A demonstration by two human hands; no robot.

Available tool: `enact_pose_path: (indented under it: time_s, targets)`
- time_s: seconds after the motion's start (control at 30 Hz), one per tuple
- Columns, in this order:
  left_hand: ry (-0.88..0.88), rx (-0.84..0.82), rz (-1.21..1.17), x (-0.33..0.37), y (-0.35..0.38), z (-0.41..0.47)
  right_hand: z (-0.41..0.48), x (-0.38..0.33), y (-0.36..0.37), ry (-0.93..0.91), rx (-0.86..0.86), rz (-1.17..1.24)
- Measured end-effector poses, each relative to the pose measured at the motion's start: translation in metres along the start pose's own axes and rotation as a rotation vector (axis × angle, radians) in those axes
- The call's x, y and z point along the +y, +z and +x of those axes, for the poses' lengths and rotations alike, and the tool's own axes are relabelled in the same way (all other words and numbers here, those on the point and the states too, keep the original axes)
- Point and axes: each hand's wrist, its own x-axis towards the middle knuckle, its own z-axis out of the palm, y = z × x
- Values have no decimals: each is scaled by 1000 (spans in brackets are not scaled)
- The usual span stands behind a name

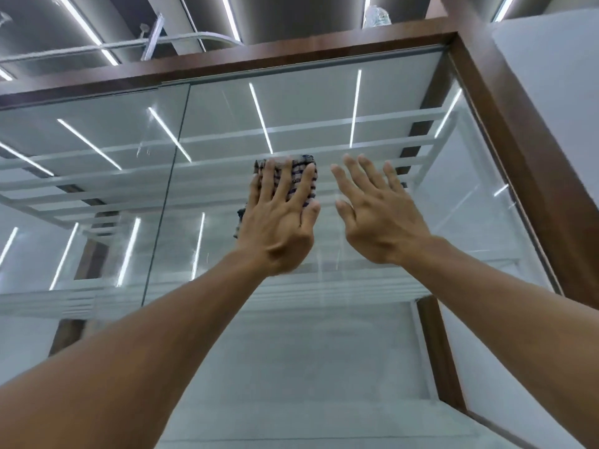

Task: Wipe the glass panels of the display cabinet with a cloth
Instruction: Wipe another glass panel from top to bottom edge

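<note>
Fingers [283,183] of the left hand [278,222] are spread straight, pressing the cloth [295,173] flat on the glass [227,124] at frame centre. The right hand [379,215] is open beside it, fingers apart. Even pressure and overlapping strokes toward the frame [505,131] should avoid streaks.

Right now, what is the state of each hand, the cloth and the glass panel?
left hand: open, fingers straight, pressing the cloth.
right hand: open, fingers spread, holding nothing.
cloth: folded, flat against the glass panel under the left hand.
glass panel: faint streaks, ceiling lights reflected.
</note>
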Motion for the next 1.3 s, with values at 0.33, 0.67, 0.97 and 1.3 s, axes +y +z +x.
enact_pose_path:
  time_s: [0.33,0.67,0.97,1.3]
  targets:
    - [145,-37,17,92,20,35,-29,77,-22,65,-6,-134]
    - [142,-49,-20,189,40,84,-72,157,-48,239,25,-239]
    - [317,-92,40,229,57,85,-87,167,-44,280,171,-52]
    - [525,-134,75,205,58,32,-109,166,-45,287,133,-46]
